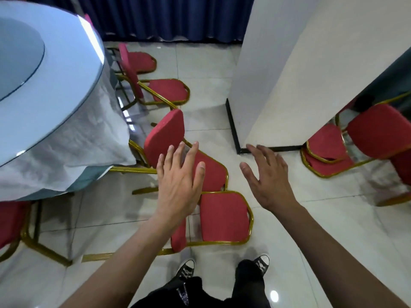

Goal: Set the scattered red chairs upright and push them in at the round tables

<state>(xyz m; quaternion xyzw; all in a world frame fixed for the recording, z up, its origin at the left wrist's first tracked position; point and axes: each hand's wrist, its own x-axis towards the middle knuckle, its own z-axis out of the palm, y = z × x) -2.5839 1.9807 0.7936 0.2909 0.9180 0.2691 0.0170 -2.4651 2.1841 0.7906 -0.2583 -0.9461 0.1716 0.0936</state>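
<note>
Nothing gripped; left hand (178,178) spread flat, fingers splayed, hovering over the tipped chair (189,156) beside the round table (66,112); right hand (270,180) equally spread and empty, out over bare floor tiles (311,230) near the white pillar (278,74). Nearest red chair (224,216) down on its side just ahead of the sneakers (186,268); two more fallen chairs (166,90) further back along the tablecloth, toward the blue curtain (166,18); another red pile (329,150) lying right of the pillar.
</note>
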